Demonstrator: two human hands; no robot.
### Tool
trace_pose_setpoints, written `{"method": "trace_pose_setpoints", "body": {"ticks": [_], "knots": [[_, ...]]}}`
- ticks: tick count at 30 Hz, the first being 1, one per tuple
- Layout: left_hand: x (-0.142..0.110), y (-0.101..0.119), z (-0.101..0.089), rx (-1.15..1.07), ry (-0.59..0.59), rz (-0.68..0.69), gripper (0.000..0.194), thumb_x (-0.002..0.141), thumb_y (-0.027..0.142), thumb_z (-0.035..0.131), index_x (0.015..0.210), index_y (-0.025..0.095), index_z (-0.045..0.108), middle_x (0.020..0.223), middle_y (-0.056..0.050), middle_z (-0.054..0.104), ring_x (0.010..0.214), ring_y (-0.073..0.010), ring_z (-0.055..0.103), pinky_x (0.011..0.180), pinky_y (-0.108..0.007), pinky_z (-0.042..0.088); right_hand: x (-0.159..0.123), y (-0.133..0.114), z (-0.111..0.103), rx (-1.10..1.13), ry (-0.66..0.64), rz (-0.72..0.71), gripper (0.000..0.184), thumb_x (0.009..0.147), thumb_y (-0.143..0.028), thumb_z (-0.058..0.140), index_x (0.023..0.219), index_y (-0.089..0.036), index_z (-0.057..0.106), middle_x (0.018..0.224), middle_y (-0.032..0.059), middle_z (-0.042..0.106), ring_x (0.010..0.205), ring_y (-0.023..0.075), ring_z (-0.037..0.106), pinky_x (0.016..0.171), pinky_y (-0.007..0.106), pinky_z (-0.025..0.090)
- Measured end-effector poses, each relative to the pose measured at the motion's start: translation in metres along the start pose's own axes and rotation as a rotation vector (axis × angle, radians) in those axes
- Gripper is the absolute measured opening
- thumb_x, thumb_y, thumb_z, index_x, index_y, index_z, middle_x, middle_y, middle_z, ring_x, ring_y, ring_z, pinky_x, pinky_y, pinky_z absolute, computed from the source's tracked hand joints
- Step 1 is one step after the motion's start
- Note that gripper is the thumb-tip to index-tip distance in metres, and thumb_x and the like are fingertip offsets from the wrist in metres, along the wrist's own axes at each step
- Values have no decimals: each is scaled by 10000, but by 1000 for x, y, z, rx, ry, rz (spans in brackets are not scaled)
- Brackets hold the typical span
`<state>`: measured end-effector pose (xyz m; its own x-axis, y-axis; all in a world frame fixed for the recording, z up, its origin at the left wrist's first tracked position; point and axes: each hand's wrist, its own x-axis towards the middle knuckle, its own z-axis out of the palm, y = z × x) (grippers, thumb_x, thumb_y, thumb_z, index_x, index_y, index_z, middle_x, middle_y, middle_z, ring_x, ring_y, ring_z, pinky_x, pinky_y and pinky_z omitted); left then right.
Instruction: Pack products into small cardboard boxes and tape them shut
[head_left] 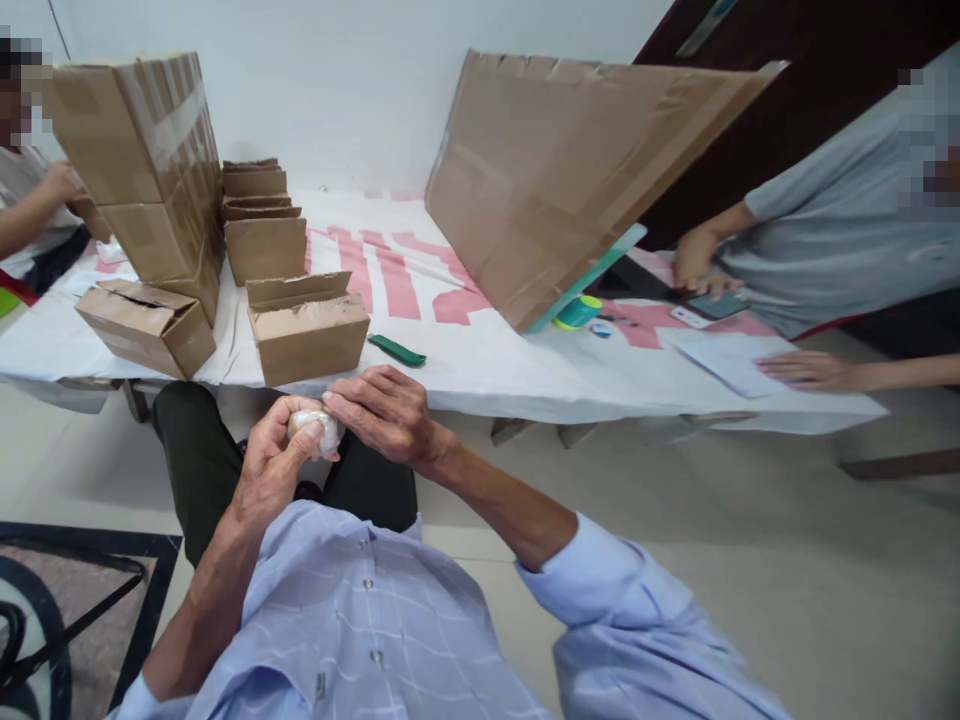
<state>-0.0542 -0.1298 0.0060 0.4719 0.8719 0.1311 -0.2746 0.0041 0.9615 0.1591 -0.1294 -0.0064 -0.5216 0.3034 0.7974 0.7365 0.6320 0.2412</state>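
My left hand (274,455) is closed around a small roundish object wrapped in shiny clear plastic (319,432), whitish with a yellowish side; its exact kind does not show. My right hand (386,415) reaches over from the right, fingers bent together and pinching at the object's upper right edge. Both hands are above my lap, just in front of the table edge. On the table beyond them lies a green utility knife (397,350). An open small cardboard box (311,335) stands just behind my left hand.
A tall stack of taped cartons (142,160) and a closed small box (146,325) stand left, with more open boxes (265,245) behind. A large cardboard sheet (592,170) leans over the table (480,375). A tape roll (577,312) lies beneath it. People sit at both ends.
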Motion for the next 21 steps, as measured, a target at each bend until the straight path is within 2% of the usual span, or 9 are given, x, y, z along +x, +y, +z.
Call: {"method": "trace_pose_setpoints", "body": {"ticks": [7, 11, 13, 17, 21], "knots": [[-1, 5, 1, -13, 27, 87, 347, 906, 505, 830, 1023, 201, 708, 1066, -68, 687, 818, -149, 612, 764, -280, 600, 10, 1, 4, 129, 86, 70, 173, 1072, -187, 608, 1188, -207, 735, 1069, 100, 804, 975, 193, 731, 858, 357, 557], [-3, 11, -4, 39, 126, 150, 306, 907, 490, 832, 998, 216, 729, 1370, -107, 662, 1081, -214, 666, 913, -306, 574, 13, -1, 10, 204, 100, 184, 167, 1039, -208, 679, 1185, -171, 752, 1106, 136, 798, 999, 221, 743, 872, 367, 566], [-4, 15, -4, 39, 148, 164, 304, 911, 495, 828, 988, 220, 724, 1484, -99, 633, 1158, -228, 662, 922, -301, 563, 12, -5, 16, 247, 95, 256, 155, 1051, -196, 649, 1151, -177, 766, 1103, 132, 795, 1005, 217, 748, 881, 362, 574], [-4, 21, 1, -35, 102, 127, 316, 923, 502, 819, 1024, 224, 709, 1477, -102, 683, 995, -180, 691, 817, -287, 546, 9, -17, 30, 344, 137, 385, 229, 1092, -191, 542, 1064, -182, 768, 1044, 112, 794, 979, 187, 751, 880, 336, 603], [-2, 23, 4, -50, 90, 131, 319, 918, 494, 832, 1023, 224, 696, 1378, -127, 752, 1230, -250, 692, 1018, -352, 532, 6, -28, 45, 512, 203, 512, 248, 1101, -247, 528, 1021, -193, 756, 1005, 93, 791, 947, 178, 753, 871, 322, 612]]}}
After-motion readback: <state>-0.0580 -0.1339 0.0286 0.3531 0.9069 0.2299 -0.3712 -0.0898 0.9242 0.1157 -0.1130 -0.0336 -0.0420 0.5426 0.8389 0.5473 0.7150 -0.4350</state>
